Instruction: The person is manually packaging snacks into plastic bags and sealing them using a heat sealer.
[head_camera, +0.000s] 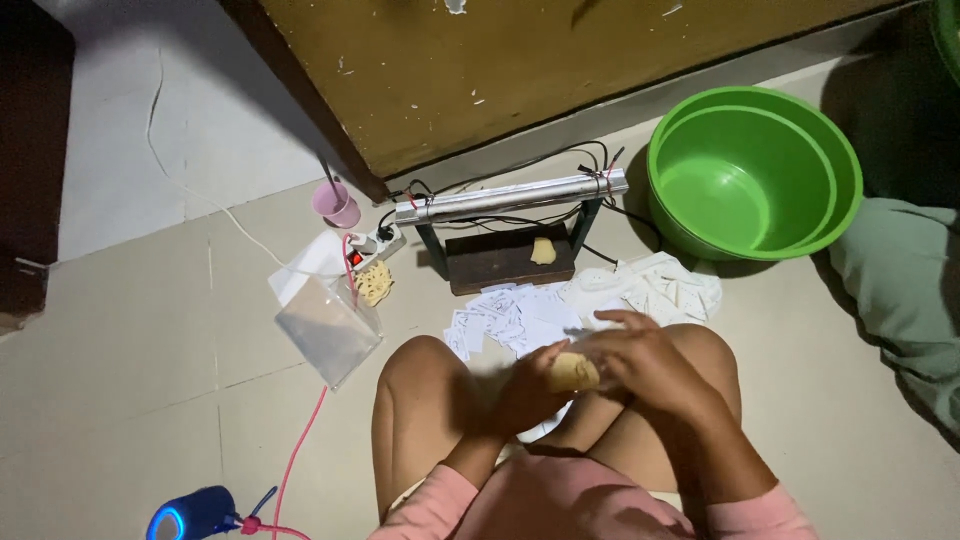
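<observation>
Two hands meet above the person's bent knees, over the tiled floor (120, 330). Left hand (527, 388) comes up from a pink sleeve, wrist bent inward, fingers curled round the near side of a small yellowish packet (574, 373); motion blur softens its outline. Right hand (655, 365) reaches across from the other side, palm down, fingers arched over the packet's far end. Both grips are clenched on the packet, which sits between the palms, just above the knees.

Packet: pale yellow, crinkled, soft-looking filling, roughly oval.

Ahead on the floor, a scatter of small white paper slips (520, 320), flat and rectangular, with more heaped to the right. Beyond them, a dark wooden block (505, 262) carries a second yellow piece (542, 251); above it, a shiny metal bar (510, 197) rests on two dark posts, wires trailing behind. Left of that, a white power strip (372, 245) with a red switch, a pink plastic cup (338, 205), and a clear plastic bag (325, 325), glossy and limp. Round green plastic basin (755, 170), smooth, at far right. Blue cylinder (195, 514) with red cable, bottom left.
</observation>
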